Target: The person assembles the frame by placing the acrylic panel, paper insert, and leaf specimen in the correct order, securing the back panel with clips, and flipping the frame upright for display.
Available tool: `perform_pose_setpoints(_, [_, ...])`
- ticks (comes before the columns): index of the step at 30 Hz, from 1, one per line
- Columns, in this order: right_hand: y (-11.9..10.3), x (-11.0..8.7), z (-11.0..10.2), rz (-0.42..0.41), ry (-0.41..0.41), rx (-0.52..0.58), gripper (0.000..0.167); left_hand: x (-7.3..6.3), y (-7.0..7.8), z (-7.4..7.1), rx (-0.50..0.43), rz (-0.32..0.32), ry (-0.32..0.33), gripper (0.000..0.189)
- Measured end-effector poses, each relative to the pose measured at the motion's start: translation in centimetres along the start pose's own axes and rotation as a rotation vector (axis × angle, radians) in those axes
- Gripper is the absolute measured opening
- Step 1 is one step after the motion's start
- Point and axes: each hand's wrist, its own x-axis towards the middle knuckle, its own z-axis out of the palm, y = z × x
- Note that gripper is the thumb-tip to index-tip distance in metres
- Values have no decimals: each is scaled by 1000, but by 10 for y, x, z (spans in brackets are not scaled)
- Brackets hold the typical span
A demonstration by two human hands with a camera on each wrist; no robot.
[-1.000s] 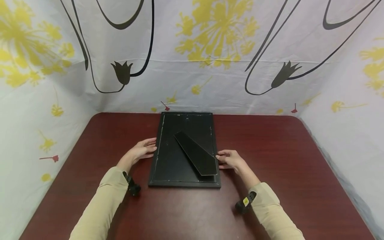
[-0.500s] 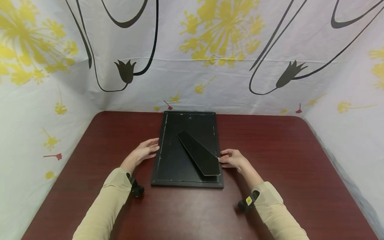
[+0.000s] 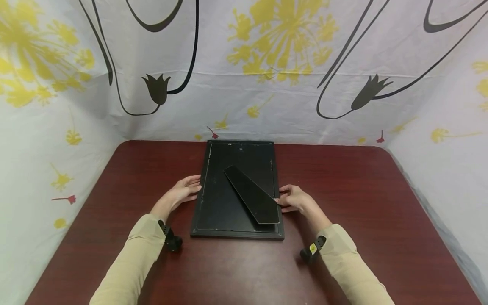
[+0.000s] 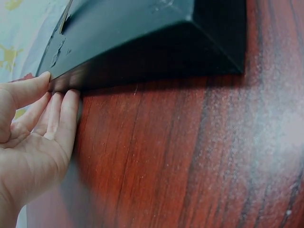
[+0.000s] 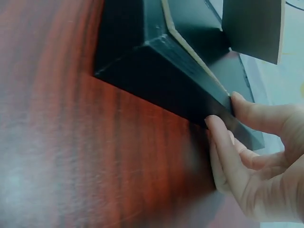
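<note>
A black picture frame (image 3: 213, 203) lies face down on the dark red table, its back panel up. A tapered easel stand (image 3: 253, 201) slants across the back, its wide end raised near the lower right. My left hand (image 3: 181, 192) is at the frame's left side, fingers nearly straight against the side wall. In the left wrist view, the left thumb (image 4: 33, 90) touches the upper edge. At the right side my right hand (image 3: 297, 199) pinches the border, the thumb (image 5: 256, 114) over the top and the fingertips on the side wall. The frame's front is hidden underneath.
The table (image 3: 343, 182) has rounded far corners and a smooth wood-grain top. Behind it and along both sides hangs a white cloth (image 3: 282, 101) with yellow, grey and red flower prints. The frame's far end reaches the table's back edge.
The view shifts slightly. My right thumb has moved a little further inward over the frame's border, and the right wrist is slightly higher. The left hand keeps its place; frame and stand stay put.
</note>
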Motion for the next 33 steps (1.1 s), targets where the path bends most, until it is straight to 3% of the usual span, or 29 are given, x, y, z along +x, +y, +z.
perform_pose_setpoints(13, [-24,2,11,23,19,-185,48,-2,6,-4,12,18,7,62])
perform_pose_setpoints(18, [-30,8,17,14,51,-247,48,-4,9,-9,12,12,39,60])
perform_pose_setpoints(21, [-26,8,17,-1,58,-190,50,-3,9,-9,7,14,48,60])
perform_pose_setpoints(28, [-4,5,-1,-42,-10,-21,56,0,4,-1,-10,6,37,59])
perform_pose_setpoints(33, [-2,16,-10,-23,62,63,51,-3,-2,3,-26,6,48,58])
